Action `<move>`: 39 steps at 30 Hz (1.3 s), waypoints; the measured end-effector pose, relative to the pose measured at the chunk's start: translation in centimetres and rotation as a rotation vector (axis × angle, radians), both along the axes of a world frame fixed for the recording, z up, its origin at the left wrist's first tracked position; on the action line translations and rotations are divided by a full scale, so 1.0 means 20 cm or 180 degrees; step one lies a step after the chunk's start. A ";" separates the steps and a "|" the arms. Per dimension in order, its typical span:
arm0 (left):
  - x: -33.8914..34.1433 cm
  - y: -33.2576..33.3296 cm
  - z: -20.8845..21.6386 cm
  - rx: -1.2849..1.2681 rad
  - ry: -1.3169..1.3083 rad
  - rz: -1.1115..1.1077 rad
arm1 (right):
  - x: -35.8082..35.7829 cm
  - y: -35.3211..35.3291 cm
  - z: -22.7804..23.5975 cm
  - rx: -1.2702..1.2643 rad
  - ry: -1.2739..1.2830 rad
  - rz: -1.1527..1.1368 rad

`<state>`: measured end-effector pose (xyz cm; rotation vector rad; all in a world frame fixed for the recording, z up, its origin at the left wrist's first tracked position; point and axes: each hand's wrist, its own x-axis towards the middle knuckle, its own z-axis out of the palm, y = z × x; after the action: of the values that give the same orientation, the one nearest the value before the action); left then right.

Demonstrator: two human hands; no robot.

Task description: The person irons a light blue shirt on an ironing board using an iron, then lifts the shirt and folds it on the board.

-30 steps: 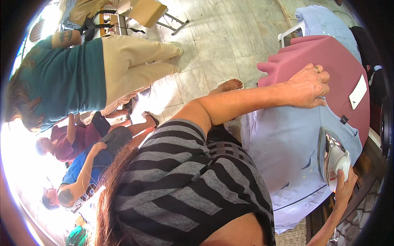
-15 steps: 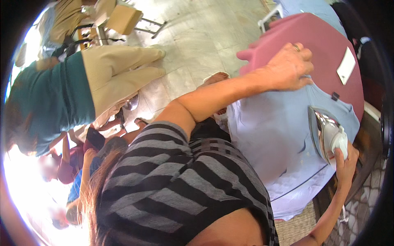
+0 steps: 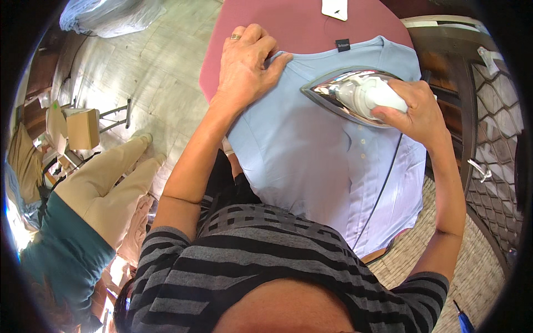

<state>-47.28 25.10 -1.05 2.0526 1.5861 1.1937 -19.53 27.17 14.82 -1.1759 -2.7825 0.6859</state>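
A light blue buttoned shirt (image 3: 311, 150) lies spread over a dusky pink ironing board (image 3: 266, 16), its neckline and dark label toward the far end. In my right hand (image 3: 419, 108) is a clothes iron (image 3: 350, 91) with a white handle and shiny body. The iron rests on the shirt's upper front below the neckline, its tip toward the left. My left hand (image 3: 247, 64) is closed at the shirt's left shoulder edge, thumb on the cloth and fingers curled; the fingertips are partly hidden. From the iron side, a thin dark cord (image 3: 388, 177) runs down over the shirt.
A white tag (image 3: 335, 8) lies on the board's far part. On the right stand a dark frame and a metal lattice (image 3: 494, 122). A person in beige trousers (image 3: 105, 183) is at the left, near a cardboard box (image 3: 83, 129). Woven matting (image 3: 427, 250) lies lower right.
My view has turned, bringing the board and shirt to the middle of the picture. Both hands keep their holds, and the iron stays near the neckline with little visible shift on the cloth.
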 end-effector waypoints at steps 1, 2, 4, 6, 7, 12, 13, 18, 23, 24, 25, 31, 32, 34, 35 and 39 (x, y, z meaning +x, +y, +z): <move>0.00 0.00 0.00 -0.0017 0.0023 -0.0001 | 0.00 0.00 -0.01 0.0087 -0.0014 0.0036; 0.00 0.00 0.00 -0.0028 0.0045 0.0012 | 0.00 0.00 -0.02 0.0174 -0.0030 0.0072; 0.01 0.01 0.00 -0.0008 0.0085 0.0000 | 0.01 0.00 -0.04 0.0271 0.0016 0.0104; 0.01 0.01 0.00 0.0002 0.0094 0.0000 | 0.01 -0.01 -0.05 0.0270 0.0140 0.0094; 0.00 0.01 0.01 -0.0005 0.0076 -0.0008 | 0.01 -0.01 -0.05 0.0339 0.0137 0.0090; 0.00 0.00 0.00 0.0036 0.0111 -0.0016 | 0.00 -0.02 -0.05 0.0256 0.0190 -0.0184; 0.00 0.00 -0.01 0.0054 0.0113 -0.0014 | -0.02 -0.03 -0.05 0.0274 0.0085 -0.0393; -0.07 -0.04 0.01 0.0267 0.0156 0.0234 | -0.13 -0.05 -0.07 0.0451 -0.0055 -0.0762; -0.22 -0.33 0.03 -0.0221 0.0407 0.0101 | -0.27 -0.01 -0.10 0.0708 -0.0049 -0.0691; -0.24 -0.38 0.03 -0.0244 0.0428 0.0103 | -0.30 -0.01 -0.10 0.0727 -0.0073 -0.0732; -0.25 -0.42 0.03 -0.0234 0.0453 0.0129 | -0.32 -0.02 -0.10 0.0809 0.0118 -0.0700; -0.25 -0.45 -0.02 0.0116 0.0121 0.0257 | -0.43 0.05 -0.14 0.0774 -0.0093 -0.0550; -0.24 -0.44 -0.03 0.0227 0.0084 0.0271 | -0.44 0.06 -0.15 0.0801 -0.0231 -0.0500; -0.24 -0.43 -0.04 0.0264 0.0144 0.0228 | -0.47 0.09 -0.17 0.0949 -0.0443 -0.0375; -0.24 -0.43 -0.04 0.0252 0.0164 0.0230 | -0.48 0.10 -0.17 0.1031 -0.0548 -0.0311; -0.26 -0.43 0.01 -0.0011 0.0338 0.0058 | -0.46 0.11 -0.14 0.0590 -0.0226 -0.0642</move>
<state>-52.49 16.50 -0.84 2.1365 1.6562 1.1040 -28.70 29.30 12.02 -1.4389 -2.6605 0.3678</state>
